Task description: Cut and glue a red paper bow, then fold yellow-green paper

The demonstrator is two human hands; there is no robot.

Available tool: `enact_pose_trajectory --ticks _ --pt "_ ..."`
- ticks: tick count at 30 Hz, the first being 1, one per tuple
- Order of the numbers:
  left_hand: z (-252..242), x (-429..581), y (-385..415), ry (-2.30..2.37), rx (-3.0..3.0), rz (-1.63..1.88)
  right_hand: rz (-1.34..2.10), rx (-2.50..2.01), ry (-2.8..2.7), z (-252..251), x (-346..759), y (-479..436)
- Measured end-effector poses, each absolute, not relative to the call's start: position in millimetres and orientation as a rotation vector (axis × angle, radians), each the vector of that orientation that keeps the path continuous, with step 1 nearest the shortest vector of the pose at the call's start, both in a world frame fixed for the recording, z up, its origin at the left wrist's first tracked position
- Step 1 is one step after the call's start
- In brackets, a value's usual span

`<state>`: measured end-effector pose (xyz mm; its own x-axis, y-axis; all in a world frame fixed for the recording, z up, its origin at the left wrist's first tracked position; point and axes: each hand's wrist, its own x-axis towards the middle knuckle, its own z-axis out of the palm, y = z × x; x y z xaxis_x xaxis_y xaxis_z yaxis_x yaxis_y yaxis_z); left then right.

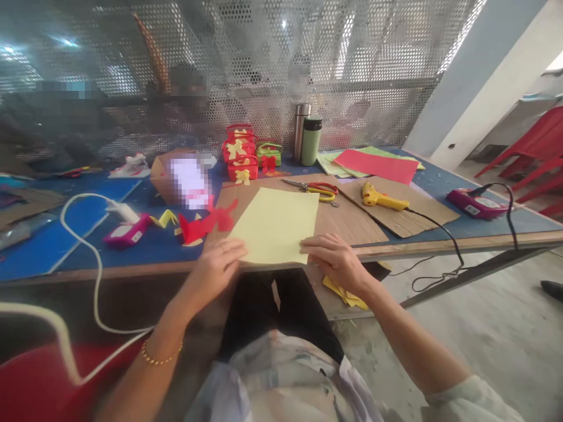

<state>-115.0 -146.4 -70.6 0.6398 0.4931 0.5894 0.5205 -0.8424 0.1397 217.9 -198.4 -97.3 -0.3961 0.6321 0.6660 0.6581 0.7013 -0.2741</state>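
A pale yellow sheet of paper (279, 225) lies over the cardboard at the table's front edge. My left hand (219, 262) grips its lower left corner, fingers closed on the edge. At the lower right side, my right hand (336, 258) pinches the sheet in the same way; both thumbs are mostly hidden. Just beyond the paper's right side rest scissors (323, 189) with red and yellow handles. Red paper scraps (204, 223) lie to the left of the sheet. A yellow glue gun (382, 198) sits on the cardboard to the right.
Several small red boxes with yellow bows (240, 152) stand at the back beside a green box (269, 153). Near them are a steel flask (301, 132) and a green bottle (312, 143). A phone (190, 179) leans on the left. Cables run from purple power sockets (475, 204).
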Motion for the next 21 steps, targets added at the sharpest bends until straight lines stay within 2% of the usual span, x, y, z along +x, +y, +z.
enact_pose_trajectory --ticks 3,8,15,18,21 --pt "-63 -110 -146 -0.860 -2.763 -1.013 -0.128 -1.050 -2.045 -100 227 -190" --pt "-51 -80 -152 -0.929 -2.687 -0.813 -0.207 -1.363 -1.898 -92 235 -182" --pt "-29 -59 -127 -1.344 -2.924 -0.533 -0.058 -1.255 -2.014 -88 230 -200" --pt "-15 -50 -108 -1.445 -3.079 -0.609 -0.102 -1.235 -2.020 -93 229 -198" --pt "-8 -43 -93 -1.515 -3.082 -0.933 -0.136 -1.262 -1.915 -100 229 -193"
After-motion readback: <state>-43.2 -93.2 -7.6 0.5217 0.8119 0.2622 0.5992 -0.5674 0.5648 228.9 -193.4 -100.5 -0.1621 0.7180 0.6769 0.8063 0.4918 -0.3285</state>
